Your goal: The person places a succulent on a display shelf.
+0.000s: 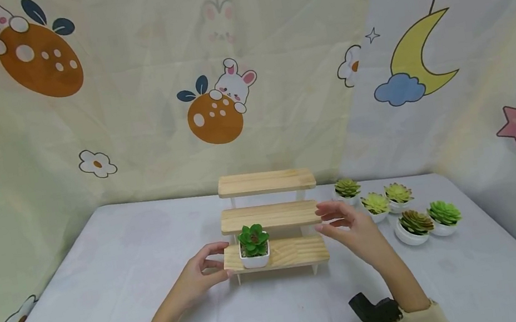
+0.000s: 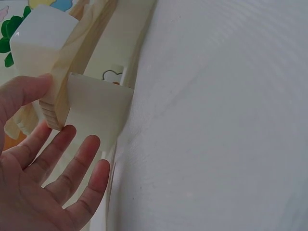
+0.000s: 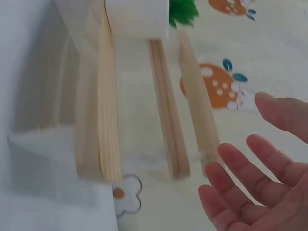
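A three-tier wooden display stand (image 1: pixel 297 251) with pale legs stands near the back of the table. On its lowest shelf, toward the left, sits a green succulent (image 1: pixel 253 239) in a square white pot (image 2: pixel 41 29). My left hand (image 1: pixel 198 272) holds the left end of that shelf, the thumb at one edge and the fingertips around the end. At the right end of the middle shelf, my right hand (image 1: pixel 354 229) is raised with fingers spread and nothing held. Its fingertips (image 3: pixel 211 171) are close beside the shelf ends in the right wrist view.
Right of the stand, several succulents in white round pots, among them a brownish one (image 1: pixel 416 223) and a bright green one (image 1: pixel 443 213), are grouped on the white-covered table (image 1: pixel 283 320). A printed cloth backdrop (image 1: pixel 138 107) encloses the back and sides.
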The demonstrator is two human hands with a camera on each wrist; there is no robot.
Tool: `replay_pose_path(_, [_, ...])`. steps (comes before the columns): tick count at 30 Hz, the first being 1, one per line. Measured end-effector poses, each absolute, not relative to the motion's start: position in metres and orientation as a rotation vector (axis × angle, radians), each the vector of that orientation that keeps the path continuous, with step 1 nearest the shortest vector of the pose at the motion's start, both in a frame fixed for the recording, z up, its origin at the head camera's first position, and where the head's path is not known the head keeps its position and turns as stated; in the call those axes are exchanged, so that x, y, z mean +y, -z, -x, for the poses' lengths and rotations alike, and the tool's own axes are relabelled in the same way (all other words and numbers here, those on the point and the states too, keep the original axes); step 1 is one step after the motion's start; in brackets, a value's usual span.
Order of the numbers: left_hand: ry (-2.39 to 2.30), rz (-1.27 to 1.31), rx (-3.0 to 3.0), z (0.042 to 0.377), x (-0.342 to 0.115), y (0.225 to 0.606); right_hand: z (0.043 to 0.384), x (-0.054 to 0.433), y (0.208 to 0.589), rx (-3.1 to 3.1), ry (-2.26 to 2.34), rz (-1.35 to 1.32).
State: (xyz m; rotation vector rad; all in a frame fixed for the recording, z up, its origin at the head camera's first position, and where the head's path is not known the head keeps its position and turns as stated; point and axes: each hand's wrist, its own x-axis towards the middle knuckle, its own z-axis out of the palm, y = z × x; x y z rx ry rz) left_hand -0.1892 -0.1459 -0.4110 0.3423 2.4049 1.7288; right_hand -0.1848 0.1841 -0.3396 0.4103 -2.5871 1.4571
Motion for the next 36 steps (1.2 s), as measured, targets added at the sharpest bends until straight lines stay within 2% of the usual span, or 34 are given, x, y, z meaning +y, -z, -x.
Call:
replay_pose_path(13, [-1.717,-0.336,2.425,0.188,-0.146,0.409,0.186,0.255,0.338,-2.685,-1.365,-0.206])
replay_pose_path(24, [-1.716,-0.347,2.414,0.188,-0.148,0.411,0.177,0.308,0.343,-2.692,-1.307,0.069])
replay_pose_path(36, [-1.725,-0.345,2.391,0.188,-0.147,0.409,0.194,0.363,0.383,-2.696,-1.296,0.377])
